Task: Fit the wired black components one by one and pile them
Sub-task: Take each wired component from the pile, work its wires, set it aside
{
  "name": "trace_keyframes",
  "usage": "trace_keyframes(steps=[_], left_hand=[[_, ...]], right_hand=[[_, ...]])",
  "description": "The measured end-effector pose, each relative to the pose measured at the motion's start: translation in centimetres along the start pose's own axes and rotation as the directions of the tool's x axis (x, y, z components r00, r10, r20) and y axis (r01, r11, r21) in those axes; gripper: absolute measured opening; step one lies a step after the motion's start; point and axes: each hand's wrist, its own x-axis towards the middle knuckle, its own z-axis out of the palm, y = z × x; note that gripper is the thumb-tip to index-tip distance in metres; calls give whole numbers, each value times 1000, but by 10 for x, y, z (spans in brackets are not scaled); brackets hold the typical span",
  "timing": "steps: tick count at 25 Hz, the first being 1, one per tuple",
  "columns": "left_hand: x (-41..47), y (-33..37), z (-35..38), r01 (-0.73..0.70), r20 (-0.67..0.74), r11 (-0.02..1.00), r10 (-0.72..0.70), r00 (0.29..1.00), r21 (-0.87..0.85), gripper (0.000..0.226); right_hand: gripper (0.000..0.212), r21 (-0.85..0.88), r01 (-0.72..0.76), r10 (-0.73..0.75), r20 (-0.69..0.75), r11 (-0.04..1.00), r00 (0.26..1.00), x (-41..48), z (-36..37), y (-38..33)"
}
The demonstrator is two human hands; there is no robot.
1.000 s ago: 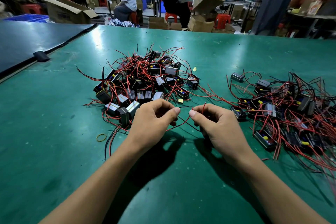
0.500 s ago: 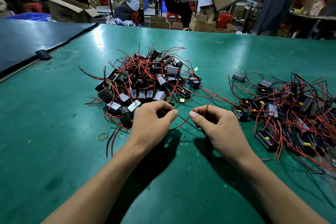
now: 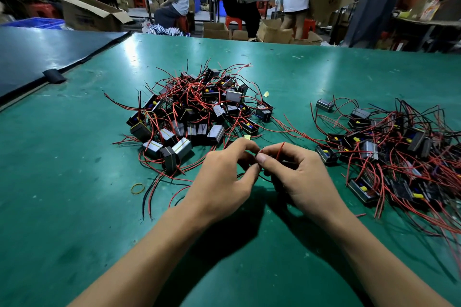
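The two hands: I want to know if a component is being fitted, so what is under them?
Red and black wires poke out between the left hand and right hand, which pinch them above the green table. Any component beneath is hidden by curled fingers.

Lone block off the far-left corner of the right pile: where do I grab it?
Pinch the lone block across its boxy body, coming from above on its left side. It lies flat on the green table, apart from the right pile, and its red wires trail rightward, so the left is probably clear.
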Motion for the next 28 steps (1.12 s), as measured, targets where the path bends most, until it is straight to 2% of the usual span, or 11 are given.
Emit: trace_keyframes(steps=[4,9,13,18,21,25,28], left_hand=[[0,-5,-3,-9,-32,999,11,999,44,13],[-2,-4,-7,-87,-98,959,117,988,272,10],[0,-9,-10,-122,-172,907,206,963,402,5],[2,-15,-10,-181,-190,856,304,933,484,5],[4,-16,-11,-208,-182,832,343,922,514,5],[4,-14,-8,-226,-144,851,328,934,474,4],[1,-9,-4,-217,-93,894,274,957,392,14]], right_hand=[[6,14,10,-10,-30,1000,999,0,1,-1],[11,70,-38,43,-59,997,997,0,1,-1],[12,66,-137,136,19,988,990,2,-3,-1],[15,90,-254,239,147,963,960,4,-3,-2],[13,143,-303,268,221,942,938,5,-5,-4],[9,180,-239,221,113,954,969,4,-5,-3],[9,146,-202,191,85,968,978,4,-2,-1]])
